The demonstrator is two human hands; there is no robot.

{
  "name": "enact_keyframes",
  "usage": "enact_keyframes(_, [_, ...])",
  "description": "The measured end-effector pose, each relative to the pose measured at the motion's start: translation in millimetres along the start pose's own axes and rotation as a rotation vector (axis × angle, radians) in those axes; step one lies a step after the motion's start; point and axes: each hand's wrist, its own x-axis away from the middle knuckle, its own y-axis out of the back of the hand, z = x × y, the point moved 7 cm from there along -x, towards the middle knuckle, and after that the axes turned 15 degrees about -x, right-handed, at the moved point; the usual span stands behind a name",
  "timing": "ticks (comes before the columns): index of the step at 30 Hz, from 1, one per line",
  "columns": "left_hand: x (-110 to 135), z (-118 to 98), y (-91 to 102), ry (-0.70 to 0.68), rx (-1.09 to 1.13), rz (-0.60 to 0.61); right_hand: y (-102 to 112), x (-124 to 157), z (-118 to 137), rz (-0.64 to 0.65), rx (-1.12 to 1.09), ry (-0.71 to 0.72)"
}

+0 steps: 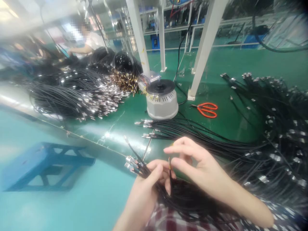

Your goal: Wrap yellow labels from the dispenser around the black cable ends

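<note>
My left hand point(151, 181) is closed around a bundle of black cables point(141, 168) with silvery metal connectors point(130, 163) at their ends. One cable of the bundle stands out above the others. My right hand point(190, 157) hovers just beside it, index finger and thumb apart. Close to the right thumb tip, a single cable end point(170, 163) with a coppery tip points upward. Whether the thumb touches that end, I cannot tell. The rest of the bundle runs down over my lap, partly hidden by the right forearm.
Loose cables point(183, 128) lie across the green table. Behind them stand a white round device with a black disc point(162, 102) and orange-handled scissors point(207, 109). Cable heaps lie left point(79, 93) and right point(276, 128). A blue stool point(48, 166) is on the floor. Another person sits far left.
</note>
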Motion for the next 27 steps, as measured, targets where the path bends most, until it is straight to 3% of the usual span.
enact_keyframes(6, [4,-5,5.9,-0.001,0.033,-0.102,-20,7,10,0.088,0.086,0.162])
enact_keyframes(11, [2,-10,9.0,-0.050,-0.093,-0.149,-25,31,18,0.212,0.223,0.311])
enact_keyframes(19, [4,-12,10.2,-0.078,-0.222,-0.182,-31,35,23,0.443,0.327,0.267])
enact_keyframes(22, [5,-13,17.5,-0.099,-0.307,-0.244,-25,34,22,0.376,0.247,0.237])
enact_keyframes(27, [5,-13,21.9,-0.073,-0.360,-0.260,-17,38,24,0.255,0.082,0.310])
